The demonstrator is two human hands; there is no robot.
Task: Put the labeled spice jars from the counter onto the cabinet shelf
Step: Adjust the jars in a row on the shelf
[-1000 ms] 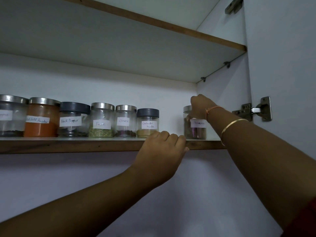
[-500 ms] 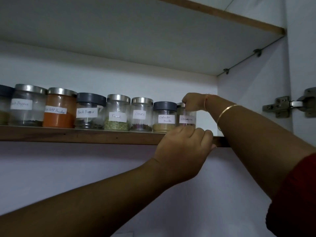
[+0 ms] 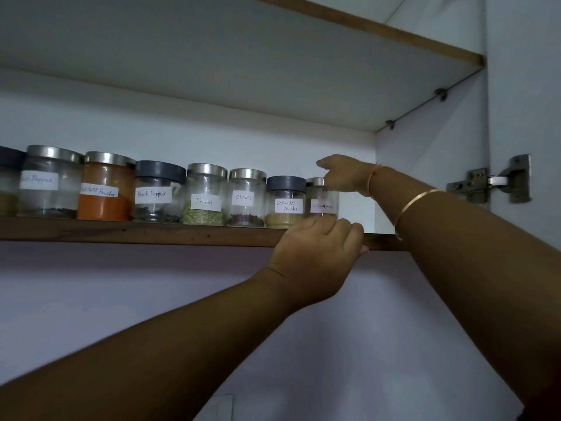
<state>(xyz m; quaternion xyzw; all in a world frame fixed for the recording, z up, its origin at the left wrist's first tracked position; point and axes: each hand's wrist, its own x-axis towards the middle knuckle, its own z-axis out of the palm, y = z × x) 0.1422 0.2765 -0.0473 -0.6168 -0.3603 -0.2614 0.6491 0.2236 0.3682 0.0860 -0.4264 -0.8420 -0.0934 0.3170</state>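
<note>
Several labelled spice jars stand in a row on the wooden-edged cabinet shelf point(image 3: 136, 233): pepper point(image 3: 48, 183), red chilli powder point(image 3: 104, 189), black pepper point(image 3: 158, 194), fennel point(image 3: 205, 197), cloves point(image 3: 246, 199) and coriander powder point(image 3: 285, 206). At the right end stands the cinnamon jar point(image 3: 322, 205), close beside the coriander jar. My right hand point(image 3: 343, 175) reaches in from the right and holds the cinnamon jar by its lid. My left hand point(image 3: 318, 253) grips the shelf's front edge just below that jar, hiding the jar's base.
Another jar point(image 3: 7, 183) is cut off at the left frame edge. An upper shelf point(image 3: 379, 28) hangs above the row. The cabinet side wall point(image 3: 431, 165) stands right of the cinnamon jar, with a gap of bare shelf between. A metal hinge point(image 3: 491, 181) holds the open door point(image 3: 525, 86).
My right hand has slid the cinnamon jar left along the shelf, from standing apart to right beside the coriander jar. My left hand has shifted right along the shelf edge.
</note>
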